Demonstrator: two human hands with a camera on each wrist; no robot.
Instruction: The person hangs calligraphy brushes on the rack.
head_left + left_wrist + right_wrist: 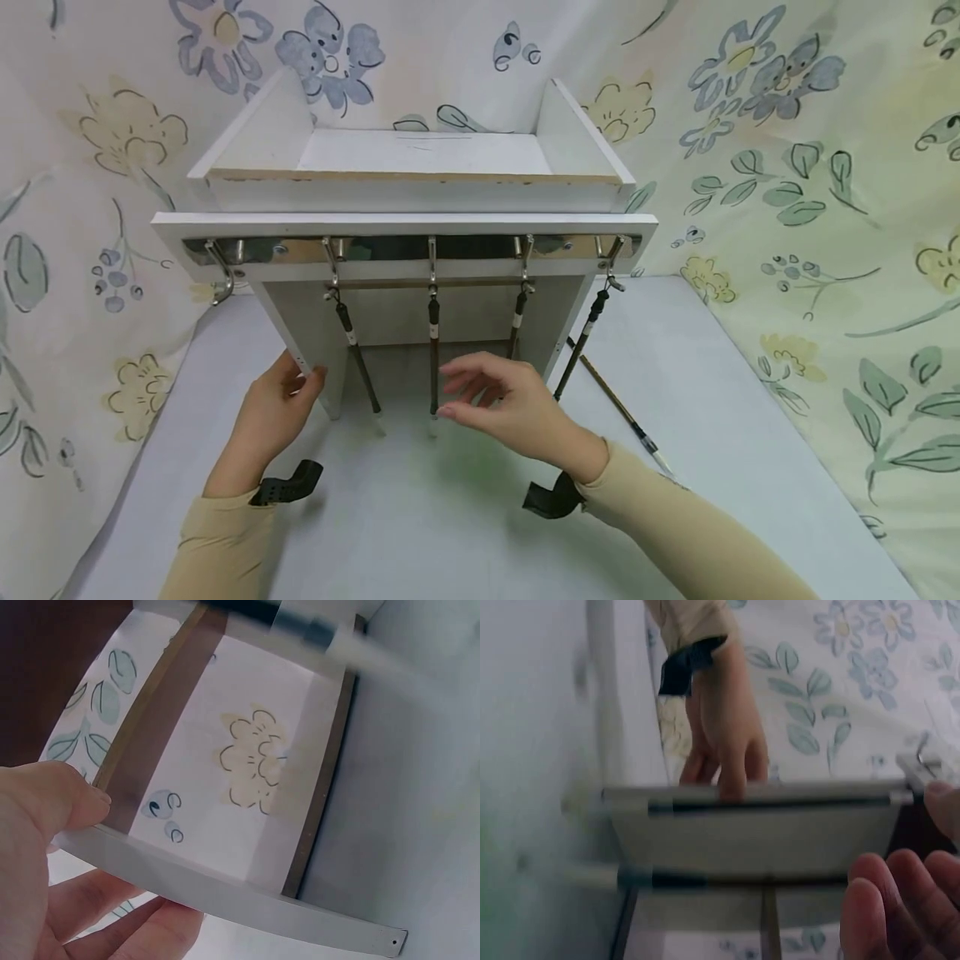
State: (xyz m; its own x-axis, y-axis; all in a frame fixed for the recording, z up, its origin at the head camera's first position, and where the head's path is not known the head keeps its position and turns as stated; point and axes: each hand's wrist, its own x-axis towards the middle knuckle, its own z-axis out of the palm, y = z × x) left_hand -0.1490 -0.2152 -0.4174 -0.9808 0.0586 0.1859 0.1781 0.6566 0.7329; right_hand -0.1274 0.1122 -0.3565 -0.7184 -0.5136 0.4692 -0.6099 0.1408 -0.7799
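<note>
A white wooden rack (405, 222) stands on the table, with a row of metal hooks along its front. Several calligraphy brushes hang tip down from those hooks, among them the middle brush (433, 333), the left brush (356, 350) and the right brush (585, 342). My left hand (273, 417) grips the front edge of the rack's left side panel (225, 887), thumb on the inner face and fingers outside. In front of the hanging brushes, my right hand (510, 408) has loosely bent fingers with nothing between them, fingertips close beside the middle brush.
Another brush (618, 408) lies on the white table (420, 542), right of the rack. The leftmost hook (222, 275) carries no brush. An open-topped tray section (420, 154) forms the rack's top. Flower-patterned cloth (787, 192) hangs behind and to the sides.
</note>
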